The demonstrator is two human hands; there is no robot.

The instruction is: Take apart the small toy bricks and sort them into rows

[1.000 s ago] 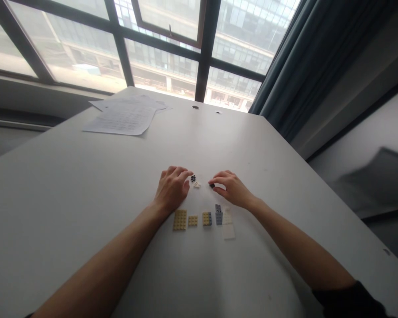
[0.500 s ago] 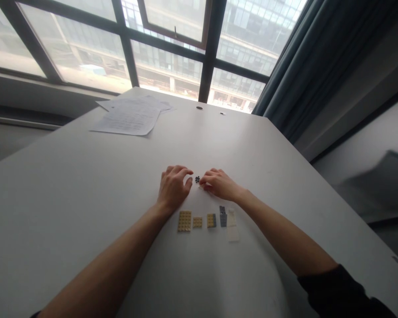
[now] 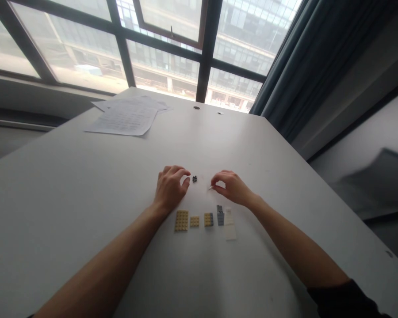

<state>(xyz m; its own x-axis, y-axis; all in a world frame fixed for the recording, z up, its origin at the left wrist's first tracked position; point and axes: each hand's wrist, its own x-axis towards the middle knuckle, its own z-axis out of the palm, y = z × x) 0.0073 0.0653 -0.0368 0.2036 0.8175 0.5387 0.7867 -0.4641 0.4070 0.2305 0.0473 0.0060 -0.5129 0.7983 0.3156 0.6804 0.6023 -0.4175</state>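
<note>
My right hand (image 3: 234, 187) pinches a small white piece (image 3: 210, 188) between thumb and fingertips, just above the table. To its left lies a small dark knobbly piece (image 3: 194, 179). My left hand (image 3: 170, 187) rests on the table beside that dark piece, its thumb and index finger curved apart with nothing between them. Nearer to me is a row of toy building bricks: a large tan studded plate (image 3: 181, 221), a smaller tan plate (image 3: 194, 221), a tan-and-grey block (image 3: 208, 220), grey pieces (image 3: 220, 218) and white pieces (image 3: 230, 232).
Printed paper sheets (image 3: 126, 117) lie at the far left of the white table (image 3: 86, 185). Two round cable holes are near its far edge. Beyond stand a framed window (image 3: 166, 66) and a dark curtain (image 3: 292, 75) on the right.
My right hand has moved right, away from the dark piece, with the white piece in its fingers. My left hand keeps its place beside the dark piece. The view has shifted slightly.
</note>
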